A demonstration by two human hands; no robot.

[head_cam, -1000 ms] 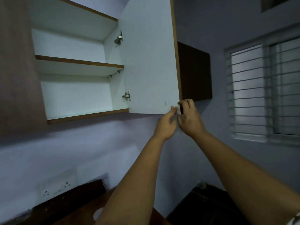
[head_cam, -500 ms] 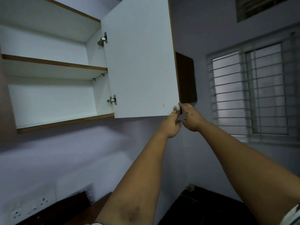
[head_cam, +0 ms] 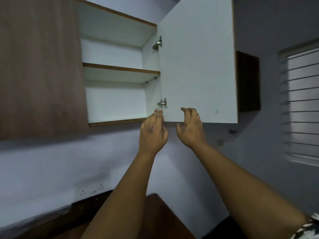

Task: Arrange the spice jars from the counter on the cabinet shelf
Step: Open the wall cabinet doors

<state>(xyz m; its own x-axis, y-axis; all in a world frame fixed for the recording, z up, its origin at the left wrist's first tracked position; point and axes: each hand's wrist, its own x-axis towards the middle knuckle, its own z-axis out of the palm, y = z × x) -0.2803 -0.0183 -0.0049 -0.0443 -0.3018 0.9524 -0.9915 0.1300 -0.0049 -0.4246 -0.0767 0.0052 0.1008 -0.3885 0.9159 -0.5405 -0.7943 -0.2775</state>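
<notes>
We look up at the wall cabinet (head_cam: 117,69), its right door (head_cam: 198,62) swung wide so the white inner face is turned toward us. Inside, the middle shelf (head_cam: 120,70) and the cabinet floor (head_cam: 117,121) both show bare white surfaces with brown edging. The left door (head_cam: 39,66) — brown wood grain — stands closed beside the opening. Two metal hinges (head_cam: 162,102) fasten the open door to the cabinet side, one high, one low.

Our left hand (head_cam: 152,131) is raised just below the lower hinge, fingers extended upward and relaxed, the tips near the bottom corner of the open door; it grasps nothing. Our right hand (head_cam: 190,128) is raised beside it, in front of the door's lower edge, fingers loosely curled and spread — it too holds nothing, and we cannot tell whether the fingertips touch the door.

The spice jars do not appear in this view. Below the arms lies a dark brown counter (head_cam: 158,213), and a white socket plate (head_cam: 91,188) sits on the pale wall above it. A barred window (head_cam: 302,104) is at the right, blurred. A second dark cabinet (head_cam: 248,81) hangs behind the open door.
</notes>
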